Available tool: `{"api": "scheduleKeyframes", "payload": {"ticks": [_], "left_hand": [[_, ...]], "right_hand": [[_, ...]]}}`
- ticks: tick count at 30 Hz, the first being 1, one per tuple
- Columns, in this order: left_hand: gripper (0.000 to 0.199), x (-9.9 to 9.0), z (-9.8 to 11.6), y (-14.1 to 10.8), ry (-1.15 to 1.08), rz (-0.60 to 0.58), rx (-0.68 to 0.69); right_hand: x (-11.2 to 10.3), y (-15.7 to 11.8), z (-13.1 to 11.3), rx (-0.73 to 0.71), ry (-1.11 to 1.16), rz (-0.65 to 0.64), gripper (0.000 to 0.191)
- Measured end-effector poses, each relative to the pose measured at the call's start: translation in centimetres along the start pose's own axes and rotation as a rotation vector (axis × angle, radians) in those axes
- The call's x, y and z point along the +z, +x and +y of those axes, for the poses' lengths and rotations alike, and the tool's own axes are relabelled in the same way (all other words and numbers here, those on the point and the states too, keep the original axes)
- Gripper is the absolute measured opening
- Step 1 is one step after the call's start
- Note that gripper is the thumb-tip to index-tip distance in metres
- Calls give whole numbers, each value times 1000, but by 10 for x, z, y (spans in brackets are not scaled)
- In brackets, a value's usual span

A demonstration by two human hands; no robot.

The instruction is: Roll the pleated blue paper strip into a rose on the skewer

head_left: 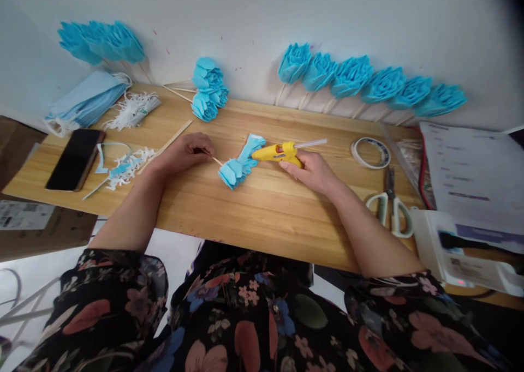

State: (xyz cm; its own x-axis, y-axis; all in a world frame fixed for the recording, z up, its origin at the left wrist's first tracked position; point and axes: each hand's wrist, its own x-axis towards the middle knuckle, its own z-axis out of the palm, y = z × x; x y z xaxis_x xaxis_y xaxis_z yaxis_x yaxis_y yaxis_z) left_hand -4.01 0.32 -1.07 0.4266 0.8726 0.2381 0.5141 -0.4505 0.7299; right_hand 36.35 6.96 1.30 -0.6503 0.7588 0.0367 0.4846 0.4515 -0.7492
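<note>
My left hand [189,153] pinches the thin wooden stick [218,161] of a blue flower [232,173] near the middle of the table. A ruffled blue strip [250,149] runs from the flower up and to the right, flat on the wood. My right hand [310,170] is wrapped round the handle of a yellow glue gun [278,153]. The gun points left, its nozzle at the strip, and a clear glue stick [311,143] juts from its back end.
Blue flowers on sticks [352,77] lean along the wall. Loose blue flowers [208,88], masks [88,99], white straps [133,110], scraps [129,168] and a phone [76,159] lie left; tape [355,153], scissors [383,209] and papers [475,170] are right on the table [254,219].
</note>
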Motion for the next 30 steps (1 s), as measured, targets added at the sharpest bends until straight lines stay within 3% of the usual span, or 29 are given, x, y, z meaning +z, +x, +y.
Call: {"api": "scheduleKeyframes", "payload": {"ticks": [8, 19, 30], "left_hand": [[44, 0, 4, 0, 9, 9, -15], [39, 1, 6, 1, 18, 28, -14], [45, 1, 2, 1, 1, 28, 24]], "right_hand": [[-2, -2, 5, 91, 192, 41, 49], [-2, -2, 3, 2, 30, 0, 40], [0, 0, 10, 137, 309, 136, 52]]}}
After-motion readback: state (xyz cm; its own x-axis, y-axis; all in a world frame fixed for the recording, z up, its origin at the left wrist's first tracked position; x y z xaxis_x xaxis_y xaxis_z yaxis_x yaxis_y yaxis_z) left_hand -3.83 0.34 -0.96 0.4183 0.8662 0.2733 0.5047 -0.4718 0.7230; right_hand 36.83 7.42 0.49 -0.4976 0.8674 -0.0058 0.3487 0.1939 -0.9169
